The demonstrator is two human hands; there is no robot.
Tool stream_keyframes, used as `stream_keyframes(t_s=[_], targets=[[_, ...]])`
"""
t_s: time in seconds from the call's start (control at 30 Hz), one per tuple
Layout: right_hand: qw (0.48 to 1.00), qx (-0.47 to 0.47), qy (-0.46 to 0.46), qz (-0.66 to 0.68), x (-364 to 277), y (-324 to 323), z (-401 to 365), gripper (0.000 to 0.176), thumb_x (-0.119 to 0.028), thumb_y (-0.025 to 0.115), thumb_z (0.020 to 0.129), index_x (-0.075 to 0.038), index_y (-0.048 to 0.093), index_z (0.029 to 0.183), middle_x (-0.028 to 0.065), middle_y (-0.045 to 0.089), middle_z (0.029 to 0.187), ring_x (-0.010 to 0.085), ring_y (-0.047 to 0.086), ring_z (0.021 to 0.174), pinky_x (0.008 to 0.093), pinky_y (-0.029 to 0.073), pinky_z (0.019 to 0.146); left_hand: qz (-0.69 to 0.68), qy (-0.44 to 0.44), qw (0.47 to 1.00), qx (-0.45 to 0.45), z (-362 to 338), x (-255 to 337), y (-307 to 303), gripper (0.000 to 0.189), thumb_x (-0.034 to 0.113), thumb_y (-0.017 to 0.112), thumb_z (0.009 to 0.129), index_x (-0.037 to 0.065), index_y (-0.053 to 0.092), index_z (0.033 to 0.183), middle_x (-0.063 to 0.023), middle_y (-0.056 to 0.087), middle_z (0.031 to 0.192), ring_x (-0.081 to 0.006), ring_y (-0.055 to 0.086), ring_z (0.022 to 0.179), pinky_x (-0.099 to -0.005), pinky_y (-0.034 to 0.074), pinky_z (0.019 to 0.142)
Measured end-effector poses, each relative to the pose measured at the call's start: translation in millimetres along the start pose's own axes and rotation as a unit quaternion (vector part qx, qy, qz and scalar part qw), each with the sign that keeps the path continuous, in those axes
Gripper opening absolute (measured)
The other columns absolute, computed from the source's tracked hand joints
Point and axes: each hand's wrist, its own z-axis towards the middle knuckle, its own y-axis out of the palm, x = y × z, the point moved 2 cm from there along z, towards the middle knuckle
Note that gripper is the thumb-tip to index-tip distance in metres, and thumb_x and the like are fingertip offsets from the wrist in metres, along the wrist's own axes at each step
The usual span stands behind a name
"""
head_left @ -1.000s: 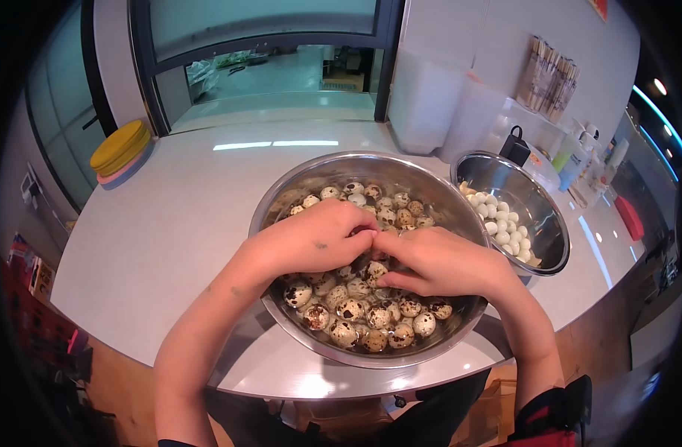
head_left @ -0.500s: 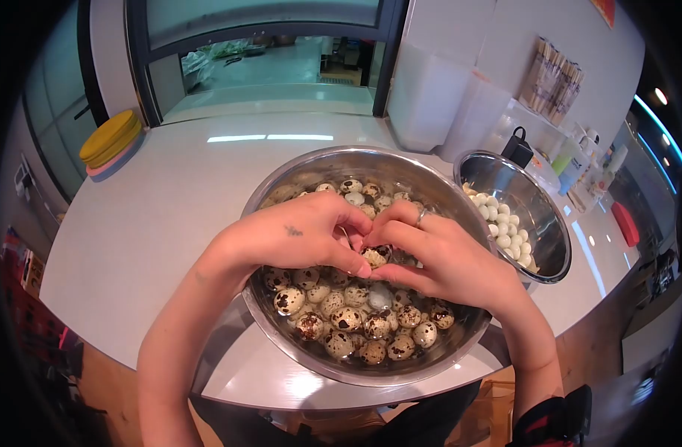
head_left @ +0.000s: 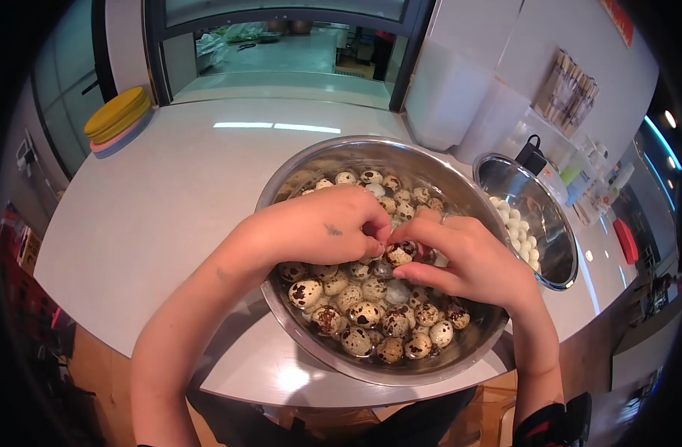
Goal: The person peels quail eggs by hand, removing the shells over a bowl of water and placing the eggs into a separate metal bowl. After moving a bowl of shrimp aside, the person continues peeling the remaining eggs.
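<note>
Speckled quail eggs lie in water in a large steel bowl. Over the middle of this bowl, my right hand grips a speckled egg between thumb and fingers; pale patches show on its shell. Close against the egg's left side, my left hand is closed in a pinch, its fingertips bent inward. Whatever may be between those fingertips is too small to make out. Peeled white eggs lie in a smaller steel bowl just right of the large one.
Both bowls stand on a white table. Yellow, pink and blue plates are stacked at the back left. Along the right wall are white containers, bundled chopsticks, bottles, a black item and a red case.
The view has shifted, so bowls and table sit further right. My left hand's fingertips have drawn slightly away from the egg, which stays in my right hand.
</note>
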Motion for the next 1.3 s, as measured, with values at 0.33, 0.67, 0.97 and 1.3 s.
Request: stream_keyframes(t_s=[0.33,0.67,0.97,1.3], targets=[[0.999,0.043,0.005,-0.017,0.0,-0.3,-2.4,0.028,-0.011,0.058,0.076,-0.001,0.052,0.101,0.015,0.055,0.086,0.0316,0.056,0.07,0.0377,0.045,0.063,0.165,-0.14,0.974,0.074,-4.8,2.2,1.0,0.026,0.019,0.047,0.072,-0.003,0.06,0.072,-0.0212,0.057,0.066,-0.0329,0.056,0.066,-0.0391,0.044,0.065],[0.998,-0.016,0.007,-0.062,7.3,3.2,-2.9,0.024,-0.008,0.063,0.075,-0.001,0.054,0.097,0.014,0.054,0.093,0.0284,0.056,0.073,0.0356,0.045,0.064,0.134,-0.065,0.972,0.18,1.3,2.8,0.9,0.029,0.024,0.051,0.078,-0.002,0.062,0.084,-0.0155,0.06,0.07,-0.0288,0.058,0.065,-0.0367,0.046,0.063],[0.982,0.186,-0.024,0.03,-1.9,-7.2,-1.1,0.027,-0.005,0.065,0.072,-0.003,0.058,0.097,0.0101,0.055,0.088,0.0205,0.057,0.073,0.031,0.046,0.064,-0.215,-0.084,0.973,0.028,0.2,14.3,-5.9,0.033,0.031,0.055,0.085,0.0,0.063,0.083,-0.0018,0.056,0.067,-0.0074,0.051,0.06,-0.0201,0.042,0.055],[0.978,0.202,-0.046,0.008,-3.8,-10.6,-2.5,0.028,-0.009,0.068,0.07,-0.003,0.06,0.097,0.0082,0.055,0.08,0.0201,0.058,0.07,0.0294,0.046,0.061,-0.237,-0.062,0.969,0.044,-1.2,17.0,-7.9,0.024,0.018,0.062,0.08,-0.003,0.064,0.091,-0.003,0.058,0.068,-0.0071,0.051,0.06,-0.0196,0.041,0.055]])
